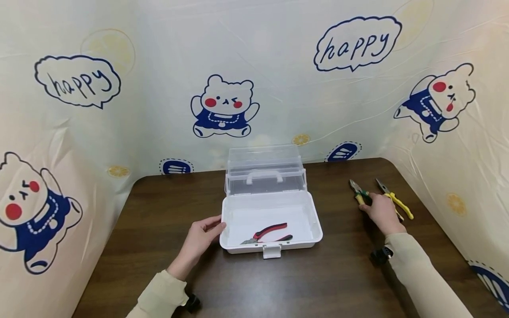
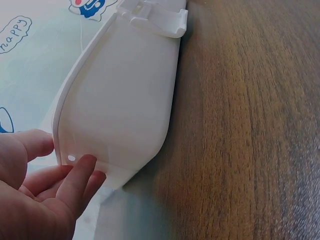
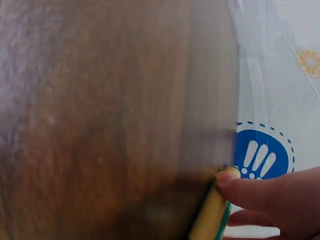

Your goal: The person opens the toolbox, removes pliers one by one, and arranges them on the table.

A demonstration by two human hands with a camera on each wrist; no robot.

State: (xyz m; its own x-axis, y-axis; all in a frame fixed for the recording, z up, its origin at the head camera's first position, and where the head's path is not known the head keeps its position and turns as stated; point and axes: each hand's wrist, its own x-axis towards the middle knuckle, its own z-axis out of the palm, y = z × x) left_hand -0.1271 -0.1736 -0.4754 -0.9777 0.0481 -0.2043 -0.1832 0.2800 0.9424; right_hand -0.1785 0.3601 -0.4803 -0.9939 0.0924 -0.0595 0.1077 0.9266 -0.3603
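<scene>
A white toolbox point(image 1: 271, 250) with its clear lid point(image 1: 264, 170) raised stands mid-table. Inside it lie red-and-black handled pliers point(image 1: 271, 229). My left hand point(image 1: 203, 237) holds the toolbox by its left edge. In the left wrist view, the thumb is at the rim of the box wall point(image 2: 120, 90) and the fingers touch its outer side. At the right, my right hand point(image 1: 383, 213) grips yellow-and-green handled pliers point(image 1: 357, 191), their jaws pointing away from me. The right wrist view shows the thumb on a yellow handle point(image 3: 212, 212); the rest of the tool is out of that view.
Yellow-handled long-nose pliers point(image 1: 401, 206) lie just right of my right hand, near the right edge of the brown wooden table point(image 1: 318, 282). A printed cloth point(image 1: 278, 88) with bears hangs behind and along both sides. The toolbox latch point(image 1: 272, 252) faces me.
</scene>
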